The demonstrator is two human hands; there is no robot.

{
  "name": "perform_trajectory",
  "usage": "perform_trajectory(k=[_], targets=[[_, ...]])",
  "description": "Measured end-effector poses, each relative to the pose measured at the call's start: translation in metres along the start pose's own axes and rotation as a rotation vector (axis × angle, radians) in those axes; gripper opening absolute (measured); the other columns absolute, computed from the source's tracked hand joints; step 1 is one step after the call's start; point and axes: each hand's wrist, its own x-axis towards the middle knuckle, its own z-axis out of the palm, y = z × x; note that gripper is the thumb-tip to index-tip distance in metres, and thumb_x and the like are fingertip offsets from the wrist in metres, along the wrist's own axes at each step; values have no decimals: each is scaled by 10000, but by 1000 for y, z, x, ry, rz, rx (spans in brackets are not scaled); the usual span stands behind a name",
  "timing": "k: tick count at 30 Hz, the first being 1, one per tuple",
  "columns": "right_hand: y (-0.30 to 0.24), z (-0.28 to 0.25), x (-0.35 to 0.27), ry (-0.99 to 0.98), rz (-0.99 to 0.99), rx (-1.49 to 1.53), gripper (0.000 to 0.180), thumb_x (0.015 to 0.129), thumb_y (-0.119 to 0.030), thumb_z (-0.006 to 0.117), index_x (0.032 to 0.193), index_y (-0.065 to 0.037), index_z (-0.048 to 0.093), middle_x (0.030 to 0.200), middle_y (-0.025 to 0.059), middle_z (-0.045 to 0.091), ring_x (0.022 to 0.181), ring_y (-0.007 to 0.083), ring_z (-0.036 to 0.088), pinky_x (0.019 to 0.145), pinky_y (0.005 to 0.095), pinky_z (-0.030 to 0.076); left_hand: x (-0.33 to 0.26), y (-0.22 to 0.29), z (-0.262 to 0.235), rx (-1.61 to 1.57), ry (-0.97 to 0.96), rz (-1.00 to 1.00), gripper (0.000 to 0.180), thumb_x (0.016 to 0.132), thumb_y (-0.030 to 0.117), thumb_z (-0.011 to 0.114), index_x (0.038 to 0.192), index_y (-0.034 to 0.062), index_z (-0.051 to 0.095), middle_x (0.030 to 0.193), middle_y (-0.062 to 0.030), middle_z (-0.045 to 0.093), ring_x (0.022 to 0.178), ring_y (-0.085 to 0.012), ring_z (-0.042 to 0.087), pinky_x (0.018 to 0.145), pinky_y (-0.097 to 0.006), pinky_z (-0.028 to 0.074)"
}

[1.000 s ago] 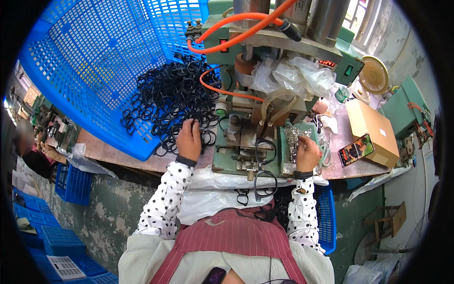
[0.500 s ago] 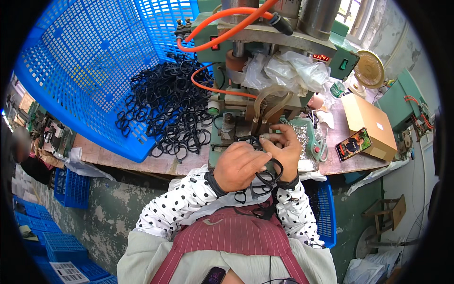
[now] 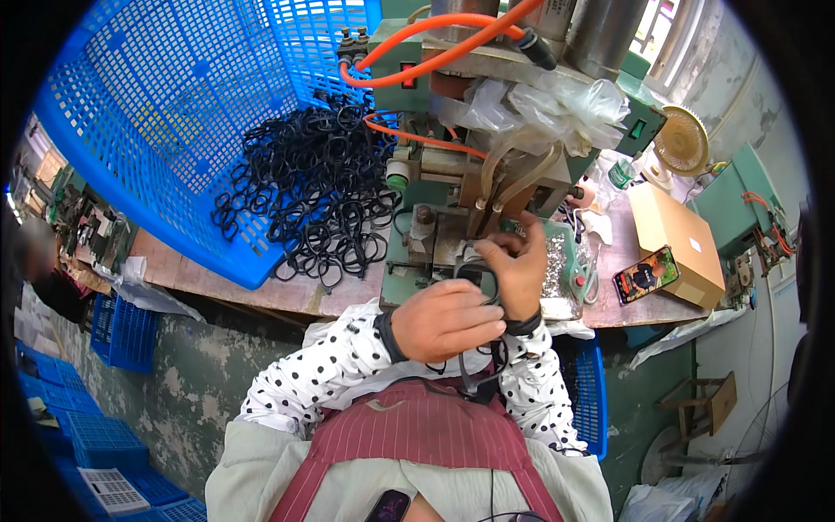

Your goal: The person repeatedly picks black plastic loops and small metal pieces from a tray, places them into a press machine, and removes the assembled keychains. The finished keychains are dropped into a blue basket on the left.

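My right hand (image 3: 522,268) is closed, thumb and fingers pinching a black eyeglass frame (image 3: 492,285) just in front of the green press machine (image 3: 407,277). Beside it, lower and to the left, my left hand (image 3: 447,320) is closed with its fingers pressed together. More black eyeglass frames (image 3: 470,380) hang beneath that hand, against my apron; the grip on them is hidden by the hand's back. Two clear tubes (image 3: 524,180) run down to the machine's working point, close above my right fingertips. A metal block (image 3: 423,228) stands left of that point.
A large blue basket (image 3: 113,165) lies tipped at the left, and a heap of black eyeglass frames (image 3: 322,191) spills onto the table. On the right are a tray of small metal parts (image 3: 557,280), a phone (image 3: 645,276), a cardboard box (image 3: 677,239) and a fan (image 3: 681,139). Orange hoses (image 3: 444,24) cross above.
My left hand has dropped slightly, away from the machine. The eyeglass frame between my hands is now tilted more upright and shows more clearly. My view has shifted a little.
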Motion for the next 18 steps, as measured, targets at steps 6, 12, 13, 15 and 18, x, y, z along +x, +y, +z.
perform_trajectory(k=[6, 12, 13, 15, 18], targets=[[89, -113, 34, 407, -11, -985, 304, 788, -203, 729, 1067, -157, 618, 878, 62, 698, 787, 283, 628, 688, 400, 491, -11, -24, 14, -172, -86, -61, 525, 700, 32, 644, 1219, 27, 562, 1176, -116, 605, 997, -323, 581, 903, -440, 469], [96, -102, 15, 152, -385, -1421, 339, 766, -308, 745, 1031, -115, 657, 1014, 74, 648, 965, 315, 559, 789, 443, 446, -13, -24, 12, -186, -88, -64, 459, 723, 11, 649, 1179, 9, 595, 1192, -125, 619, 945, -330, 575, 846, -450, 476], [101, -102, 16, 141, -344, -1408, 302, 766, -301, 743, 982, -110, 655, 972, 75, 642, 935, 312, 559, 766, 442, 443, -11, -23, 12, -191, -99, -68, 450, 724, 12, 646, 1171, 9, 596, 1182, -123, 622, 937, -329, 572, 843, -454, 475], [112, -109, 20, 165, -330, -1359, 208, 769, -254, 737, 859, -96, 634, 875, 83, 625, 864, 311, 556, 723, 438, 436, -11, -23, 11, -200, -128, -78, 445, 723, 21, 646, 1166, 15, 601, 1168, -117, 631, 936, -316, 575, 853, -461, 475], [106, -105, 21, 189, -438, -1176, 144, 792, -184, 718, 834, -89, 619, 863, 96, 629, 858, 323, 550, 731, 419, 437, -16, -22, 13, -146, -97, -86, 465, 713, 15, 651, 1176, 24, 604, 1184, -105, 632, 969, -304, 584, 874, -454, 477]])
